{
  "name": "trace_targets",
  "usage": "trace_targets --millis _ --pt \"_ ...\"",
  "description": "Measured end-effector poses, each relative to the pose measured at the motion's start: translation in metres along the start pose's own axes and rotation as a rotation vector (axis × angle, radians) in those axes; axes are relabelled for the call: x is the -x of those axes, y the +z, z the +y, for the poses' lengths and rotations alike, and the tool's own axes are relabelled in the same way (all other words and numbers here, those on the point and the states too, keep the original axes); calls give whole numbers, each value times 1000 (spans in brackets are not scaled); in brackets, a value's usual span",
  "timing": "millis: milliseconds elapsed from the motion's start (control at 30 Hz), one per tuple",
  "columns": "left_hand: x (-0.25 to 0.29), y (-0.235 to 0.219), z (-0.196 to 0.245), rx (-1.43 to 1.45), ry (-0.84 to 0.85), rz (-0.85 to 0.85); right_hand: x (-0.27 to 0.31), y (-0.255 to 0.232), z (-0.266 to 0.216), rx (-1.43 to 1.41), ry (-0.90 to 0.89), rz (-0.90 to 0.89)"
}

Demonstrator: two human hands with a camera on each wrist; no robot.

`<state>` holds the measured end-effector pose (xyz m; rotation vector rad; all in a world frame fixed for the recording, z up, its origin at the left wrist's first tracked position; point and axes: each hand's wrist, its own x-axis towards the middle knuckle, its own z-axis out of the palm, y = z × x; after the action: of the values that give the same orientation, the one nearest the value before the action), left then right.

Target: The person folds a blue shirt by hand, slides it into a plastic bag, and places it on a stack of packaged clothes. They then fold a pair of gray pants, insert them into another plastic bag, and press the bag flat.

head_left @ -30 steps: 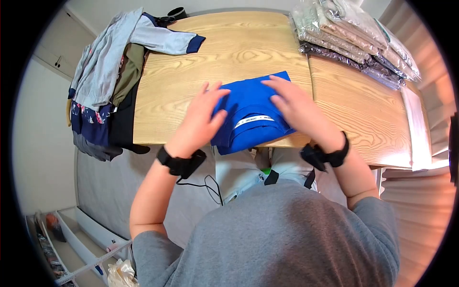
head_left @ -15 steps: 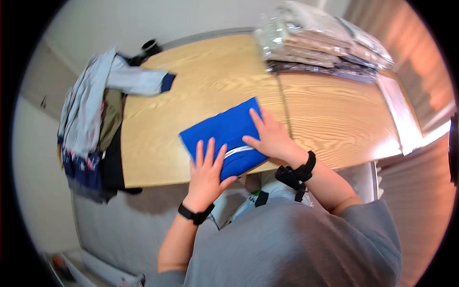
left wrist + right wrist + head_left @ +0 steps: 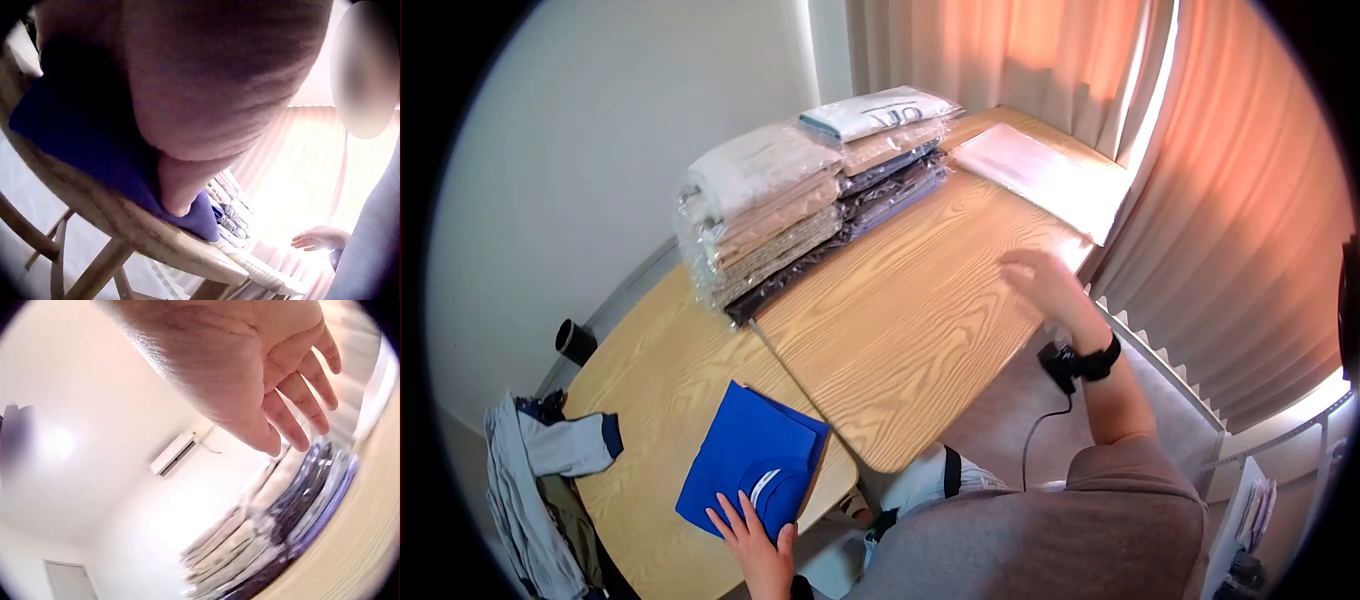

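Note:
A folded blue shirt (image 3: 745, 455) with a white strip at its collar lies near the front edge of the wooden table. My left hand (image 3: 752, 550) rests on its lower part with fingers spread. In the left wrist view the thumb (image 3: 178, 197) presses on the blue cloth (image 3: 87, 137). Away to the right, my right hand (image 3: 1048, 285) hovers over the table's right side with nothing in it. Its fingers (image 3: 300, 400) are loosely extended in the right wrist view. Beyond that hand lies a flat stack of clear plastic bags (image 3: 1040, 175).
Several plastic-wrapped folded garments (image 3: 780, 210) are piled along the table's back. Loose clothes (image 3: 530, 480) hang over the left end, near a black cup (image 3: 576, 341). A seam divides the wooden table (image 3: 900, 330). Curtains (image 3: 1250, 200) hang on the right.
The head view has swung right. Both hands were on the blue shirt; the right hand has left it and moved right toward the plastic bags. The left hand stays on the shirt.

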<state>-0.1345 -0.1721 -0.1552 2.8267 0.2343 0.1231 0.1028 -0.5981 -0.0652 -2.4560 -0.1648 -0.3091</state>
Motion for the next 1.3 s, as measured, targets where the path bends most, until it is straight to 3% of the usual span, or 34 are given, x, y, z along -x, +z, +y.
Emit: trace_targets --millis 67,133,233,367,533,767,900,967,1000,1067,1100,1167,1200,1300 --pt "-13 2 3 -6 -9 -36 -33 -17 51 76 -18 164" --pt "-24 8 2 -11 -1 -27 -71 -31 94 148 164 243" --pt "-38 15 7 -17 -17 -22 -134 -45 159 216 132 237" --pt "-50 20 11 -32 -46 -9 -183 -42 208 560 289 149" --pt "-56 23 8 -54 -65 -4 -217 -29 249 774 404 11" --pt "-59 26 10 -38 -80 10 -219 -27 244 728 515 183" --pt "-59 28 7 -58 -62 26 -212 -34 249 705 457 164" --pt "-59 29 5 -58 -59 32 -217 -38 272 348 445 161" --pt "-59 29 5 -58 -57 38 -220 -41 281 352 443 165" --pt "-60 28 8 -48 -62 40 -224 -45 291 -133 401 294" --pt "-60 27 10 -44 -70 41 -224 -48 284 -130 396 296" --pt "-59 25 13 -31 -83 35 -223 -55 257 -619 452 420" --pt "-59 23 14 -22 -95 25 -223 -58 239 -620 447 418" --pt "-59 23 13 -43 -78 37 -217 -65 166 -709 165 291"
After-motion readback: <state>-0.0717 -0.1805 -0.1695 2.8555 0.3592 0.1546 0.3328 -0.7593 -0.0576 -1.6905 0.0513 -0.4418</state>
